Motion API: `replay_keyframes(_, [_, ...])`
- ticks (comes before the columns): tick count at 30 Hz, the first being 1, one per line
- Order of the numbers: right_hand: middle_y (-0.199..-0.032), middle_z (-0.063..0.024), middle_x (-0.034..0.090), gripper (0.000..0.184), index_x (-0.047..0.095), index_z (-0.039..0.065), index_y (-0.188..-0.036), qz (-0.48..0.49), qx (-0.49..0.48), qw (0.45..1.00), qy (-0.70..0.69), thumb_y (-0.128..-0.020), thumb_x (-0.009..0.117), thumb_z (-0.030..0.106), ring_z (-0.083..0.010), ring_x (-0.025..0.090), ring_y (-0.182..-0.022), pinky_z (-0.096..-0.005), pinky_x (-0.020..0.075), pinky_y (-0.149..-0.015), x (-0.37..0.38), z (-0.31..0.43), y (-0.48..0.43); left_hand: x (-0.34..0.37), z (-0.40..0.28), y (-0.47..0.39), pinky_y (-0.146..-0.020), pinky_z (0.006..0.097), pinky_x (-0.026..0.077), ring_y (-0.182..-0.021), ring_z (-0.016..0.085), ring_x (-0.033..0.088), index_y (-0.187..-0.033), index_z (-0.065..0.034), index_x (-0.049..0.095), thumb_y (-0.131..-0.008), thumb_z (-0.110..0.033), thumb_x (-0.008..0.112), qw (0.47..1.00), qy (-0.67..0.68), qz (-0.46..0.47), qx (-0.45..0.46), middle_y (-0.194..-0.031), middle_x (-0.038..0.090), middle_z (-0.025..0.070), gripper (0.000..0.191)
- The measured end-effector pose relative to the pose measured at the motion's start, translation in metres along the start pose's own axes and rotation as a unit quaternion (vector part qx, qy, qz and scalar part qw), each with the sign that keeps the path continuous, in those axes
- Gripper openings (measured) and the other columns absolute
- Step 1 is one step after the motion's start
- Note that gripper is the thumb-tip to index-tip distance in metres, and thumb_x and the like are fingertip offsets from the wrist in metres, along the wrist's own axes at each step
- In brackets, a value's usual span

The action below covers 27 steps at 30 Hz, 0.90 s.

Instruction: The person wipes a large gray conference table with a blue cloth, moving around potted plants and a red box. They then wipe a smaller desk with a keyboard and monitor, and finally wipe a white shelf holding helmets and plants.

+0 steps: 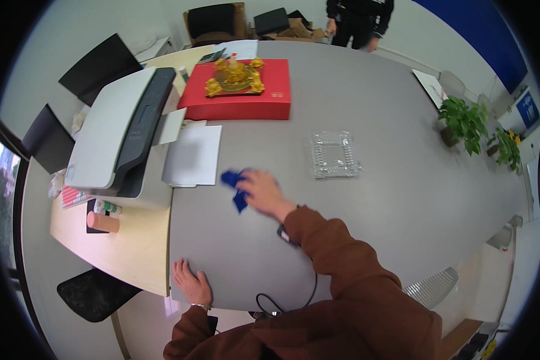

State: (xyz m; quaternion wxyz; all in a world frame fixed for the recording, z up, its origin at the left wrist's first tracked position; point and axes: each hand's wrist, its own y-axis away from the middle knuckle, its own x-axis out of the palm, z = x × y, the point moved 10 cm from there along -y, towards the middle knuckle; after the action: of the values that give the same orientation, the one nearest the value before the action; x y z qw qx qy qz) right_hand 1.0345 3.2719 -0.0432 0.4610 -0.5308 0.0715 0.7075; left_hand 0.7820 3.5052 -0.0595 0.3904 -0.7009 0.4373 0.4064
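Observation:
My right hand (pixel 263 191) is on a crumpled blue cloth (pixel 232 178), pressed to the grey tabletop (pixel 270 252). Part of the cloth is hidden under my fingers. Flat on the table's near left corner rests my left hand (pixel 192 282), fingers somewhat apart and holding nothing. White paper sheets (pixel 194 157) lie just left of the cloth. To the right of my right hand sits a clear square dish (pixel 335 155), probably glass. A small dark device (pixel 285 235) with a black cable (pixel 314 288) is partly covered by my right sleeve.
A large printer (pixel 112 135) stands at the left. Gold ornaments (pixel 234 76) sit on a red box (pixel 243 108) at the back. Potted plants (pixel 465 123) and a white board-like object (pixel 429 87) are along the right side. Beyond the far edge stands a person (pixel 360 22).

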Motion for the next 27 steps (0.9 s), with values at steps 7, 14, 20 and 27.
replay_keyframes(7, [-0.131, -0.0055, 0.053, 0.044, 0.063, 0.019, -0.110, 0.163, -0.148, 0.968, -0.124, -0.069, 0.077, 0.022, -0.0304, 0.049, -0.123, -0.0452, 0.0431, -0.094, -0.061, 0.065, 0.188, 0.003, 0.000, 0.001, -0.116, 0.0518, 0.018, -0.141, 0.041, 0.027, -0.135, 0.0062, 0.042, -0.087, -0.012, 0.052, 1.000, -0.006, 0.010, -0.002, -0.144, 0.040, 0.0218, 0.052])
replay_keyframes(14, [-0.126, -0.0158, 0.055, 0.038, 0.062, 0.011, -0.113, -0.162, 0.279, 0.920, 0.221, -0.075, 0.069, 0.014, -0.0371, 0.050, -0.119, -0.0502, 0.0400, -0.098, -0.238, -0.132, 0.292, 0.005, 0.000, 0.000, -0.116, 0.0503, 0.019, -0.142, 0.040, 0.026, -0.137, 0.0058, 0.039, -0.089, -0.014, 0.050, 0.999, -0.030, 0.014, -0.001, -0.145, 0.039, 0.0210, 0.054])
replay_keyframes(20, [-0.118, -0.0187, 0.061, 0.039, 0.063, 0.006, -0.111, -0.158, 0.232, 0.949, 0.143, -0.072, 0.065, 0.009, -0.0396, 0.054, -0.113, -0.0520, 0.0418, -0.098, -0.176, -0.093, 0.237, 0.007, -0.001, 0.001, -0.117, 0.0501, 0.019, -0.142, 0.040, 0.026, -0.138, 0.0060, 0.039, -0.090, -0.016, 0.050, 0.999, -0.039, 0.016, 0.005, -0.145, 0.038, 0.0215, 0.054])
replay_keyframes(27, [-0.120, -0.0057, 0.058, 0.037, 0.063, 0.012, -0.102, 0.097, -0.121, 0.982, -0.108, -0.066, 0.070, 0.010, -0.0280, 0.053, -0.120, -0.0466, 0.0434, -0.093, -0.088, 0.076, 0.203, 0.009, 0.003, 0.000, -0.117, 0.0498, 0.019, -0.142, 0.039, 0.026, -0.139, 0.0050, 0.038, -0.090, -0.016, 0.050, 0.999, -0.043, 0.023, -0.016, -0.147, 0.037, 0.0212, 0.055])
